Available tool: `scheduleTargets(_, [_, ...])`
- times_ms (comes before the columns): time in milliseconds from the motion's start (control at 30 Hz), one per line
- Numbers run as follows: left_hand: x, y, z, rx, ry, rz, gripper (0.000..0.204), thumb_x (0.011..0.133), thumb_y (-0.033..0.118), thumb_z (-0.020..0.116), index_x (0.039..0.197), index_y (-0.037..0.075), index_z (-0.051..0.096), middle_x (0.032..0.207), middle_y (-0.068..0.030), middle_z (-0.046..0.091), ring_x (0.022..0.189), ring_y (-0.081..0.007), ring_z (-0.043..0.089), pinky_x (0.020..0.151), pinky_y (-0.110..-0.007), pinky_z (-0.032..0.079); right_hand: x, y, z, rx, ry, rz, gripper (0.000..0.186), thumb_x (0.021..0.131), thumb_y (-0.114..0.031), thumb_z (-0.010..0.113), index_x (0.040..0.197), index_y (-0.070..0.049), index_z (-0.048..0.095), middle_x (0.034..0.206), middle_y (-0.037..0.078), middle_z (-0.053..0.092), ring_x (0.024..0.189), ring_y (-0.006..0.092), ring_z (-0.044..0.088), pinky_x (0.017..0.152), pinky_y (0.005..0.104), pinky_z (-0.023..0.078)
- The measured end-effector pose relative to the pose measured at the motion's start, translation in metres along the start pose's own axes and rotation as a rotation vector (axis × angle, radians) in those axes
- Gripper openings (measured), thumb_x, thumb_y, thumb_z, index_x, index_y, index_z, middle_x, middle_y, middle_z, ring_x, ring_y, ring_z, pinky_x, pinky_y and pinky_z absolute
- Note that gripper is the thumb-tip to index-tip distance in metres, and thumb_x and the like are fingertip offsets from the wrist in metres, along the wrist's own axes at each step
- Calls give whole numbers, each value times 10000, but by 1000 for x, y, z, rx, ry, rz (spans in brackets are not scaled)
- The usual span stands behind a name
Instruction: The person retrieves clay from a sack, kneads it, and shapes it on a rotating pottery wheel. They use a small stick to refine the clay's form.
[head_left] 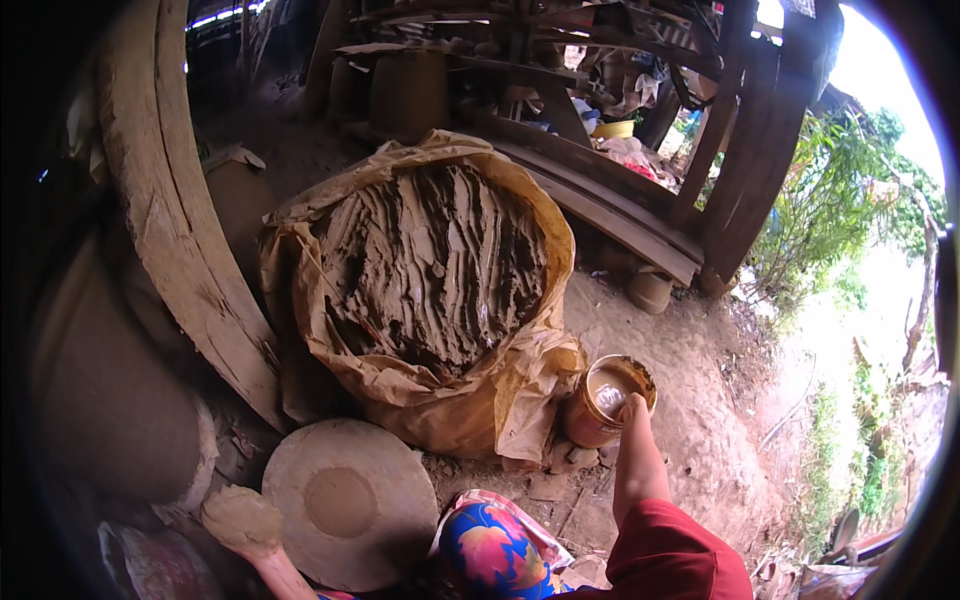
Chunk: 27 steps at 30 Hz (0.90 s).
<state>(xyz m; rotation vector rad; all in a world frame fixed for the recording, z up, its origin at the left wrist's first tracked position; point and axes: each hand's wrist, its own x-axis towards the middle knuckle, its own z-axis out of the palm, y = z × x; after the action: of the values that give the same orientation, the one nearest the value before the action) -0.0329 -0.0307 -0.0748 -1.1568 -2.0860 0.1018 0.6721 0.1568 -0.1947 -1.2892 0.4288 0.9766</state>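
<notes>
Right hand [632, 408] dips its fingers into the small brown bucket [606, 400] of cloudy water, apparently wetting them; left hand [243, 522], near left, is clamped around a lump of clay [240, 518] beside the round clay-coated disc [350, 502]. Judged next: the wet hand must return to the lump. Beyond, a plastic-lined sack [520, 395] holds a cut, ridged mass of clay [432, 262].

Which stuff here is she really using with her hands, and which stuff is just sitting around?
In use:
- left hand, coated in clay, beside the round clay-smeared disc
- right hand, at the rim of the small bucket of muddy water
- big sack of sliced clay, close by

Just lying about:
- small clay pot
- yellow bowl
- wooden planks
</notes>
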Motion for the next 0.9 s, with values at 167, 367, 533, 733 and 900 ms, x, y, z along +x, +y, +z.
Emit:
scheduleTargets(167, [2,-17,61,-8,395,96,380,832,315,374,1120,84,464,1126,-57,483,1063,-213,444,926,-350,330,-5,-15,7,453,-343,189,145,761,-92,351,721,-15,467,652,104,515,534,190,491,425,272,415])
scheduleTargets(367, [-11,-18,67,-189,397,96,417,844,343,347,1175,98,419,1185,-49,444,1108,-196,407,942,-348,317,-21,-48,1,589,-558,289,127,771,-59,328,762,-15,447,644,94,488,548,206,483,479,286,440])
scheduleTargets(533, [-6,-13,39,-1148,372,172,430,863,354,307,1193,93,392,1205,-53,424,1121,-194,394,958,-346,298,-122,-95,107,532,-723,325,104,786,-7,394,854,17,470,754,109,514,661,225,516,566,313,469])
scheduleTargets(733, [11,-10,9,-3083,-135,393,517,849,449,294,1246,119,332,1260,-28,368,1162,-186,345,974,-341,262,-239,-70,327,45,-1081,-96,114,795,-25,413,807,48,500,715,113,526,646,210,520,604,288,462])
scheduleTargets(900, [24,-6,-34,-3438,-295,-357,204,759,327,407,805,133,452,836,-21,443,769,-196,440,644,-338,356,-234,-23,378,-1199,-556,-1484,299,765,-213,435,860,48,548,820,230,583,710,340,581,638,390,464])
